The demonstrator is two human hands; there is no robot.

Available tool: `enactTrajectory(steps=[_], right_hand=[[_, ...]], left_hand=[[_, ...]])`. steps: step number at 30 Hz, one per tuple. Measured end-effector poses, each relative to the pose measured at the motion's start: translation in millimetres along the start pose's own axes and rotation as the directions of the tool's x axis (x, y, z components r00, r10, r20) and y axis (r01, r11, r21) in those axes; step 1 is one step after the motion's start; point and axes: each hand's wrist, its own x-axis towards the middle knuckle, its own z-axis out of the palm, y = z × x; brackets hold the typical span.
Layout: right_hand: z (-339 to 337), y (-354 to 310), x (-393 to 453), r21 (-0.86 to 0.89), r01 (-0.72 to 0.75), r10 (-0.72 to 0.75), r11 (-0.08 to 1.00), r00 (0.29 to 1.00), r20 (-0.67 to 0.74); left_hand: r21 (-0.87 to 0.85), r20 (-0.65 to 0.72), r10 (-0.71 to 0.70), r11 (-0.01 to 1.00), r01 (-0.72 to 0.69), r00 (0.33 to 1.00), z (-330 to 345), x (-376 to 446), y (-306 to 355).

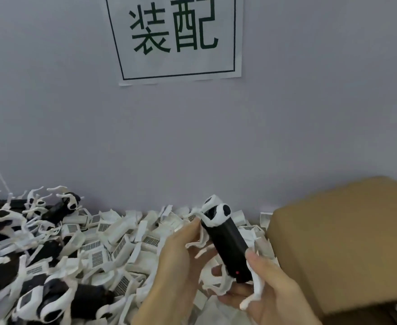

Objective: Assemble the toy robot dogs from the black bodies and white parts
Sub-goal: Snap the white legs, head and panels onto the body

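Note:
A black dog body (pixel 225 242) is held tilted above the table, with white leg parts fitted at its upper end (pixel 218 211) and its lower end (pixel 218 281). A small red dot shows near its lower end. My right hand (pixel 270 292) grips the lower end from below, thumb on the black side. My left hand (pixel 176 261) holds the body's left side, fingertips by the upper white legs. Loose white parts (pixel 122 240) cover the table behind.
Assembled black-and-white dogs (pixel 28 231) are piled at the left. A brown cardboard box (pixel 347 242) stands at the right, close to my right hand. A paper sign (pixel 176 38) with green characters hangs on the grey wall behind.

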Motion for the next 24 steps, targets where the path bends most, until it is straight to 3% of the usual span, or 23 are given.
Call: enactTrajectory(steps=[2,5,8,11,14,17,19,24], right_hand=[[-6,1,2,-0.072,0.025,-0.028,0.997,0.999,-0.041],[-12,8,7,-0.122,0.078,-0.096,0.989,0.984,-0.148],[-10,12,10,-0.231,0.226,-0.269,0.946,0.947,-0.176],[-8,15,8,-0.553,0.336,-0.483,0.763,0.864,-0.140],[-14,22,9,-0.769,0.311,-0.608,0.558,0.785,-0.124],[-15,31,14,-0.892,0.231,-0.652,0.390,0.753,-0.090],[-13,36,15,-0.927,0.204,-0.661,0.315,0.748,-0.059],[-6,39,14,-0.950,0.186,-0.666,0.252,0.745,-0.031]], left_hand=[[0.093,-0.024,0.072,0.993,-0.070,0.997,-5,6,-1],[0.040,-0.149,0.030,0.999,-0.025,0.988,-9,12,-1],[-0.060,-0.074,-0.041,0.998,0.036,0.996,-6,13,-6],[0.183,0.028,-0.034,0.983,0.029,0.999,-2,13,-19],[0.319,0.142,-0.019,0.947,-0.027,0.990,5,5,-21],[0.187,0.221,-0.007,0.982,-0.036,0.975,10,3,-22],[0.055,0.201,-0.035,0.998,0.024,0.979,14,5,-26],[0.003,0.154,-0.017,1.000,0.017,0.988,16,5,-32]])
